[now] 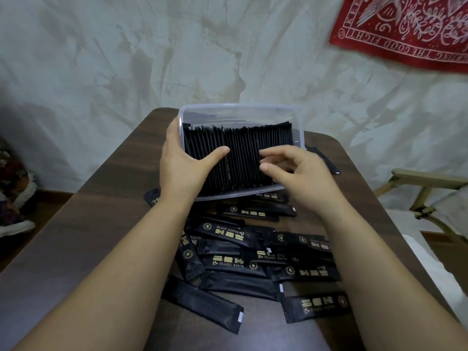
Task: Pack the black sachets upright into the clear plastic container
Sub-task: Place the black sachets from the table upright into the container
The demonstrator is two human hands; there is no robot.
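Across the dark wooden table [88, 236] (pale wall [177, 46] behind) lie black sachets [253, 262].

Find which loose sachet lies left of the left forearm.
The sachet beside the container's near-left corner, peeking past the forearm; all others lie right of it.

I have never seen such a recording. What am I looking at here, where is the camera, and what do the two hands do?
No machine: a person works with bare hands. The one camera sits on the head and looks down, so both arms enter from below. The left hand grips the clear plastic container by its left wall, thumb on the upright sachets inside. The right hand touches their tops with curled fingers; whether it pinches one I cannot tell. More loose sachets lie flat on the brown table.
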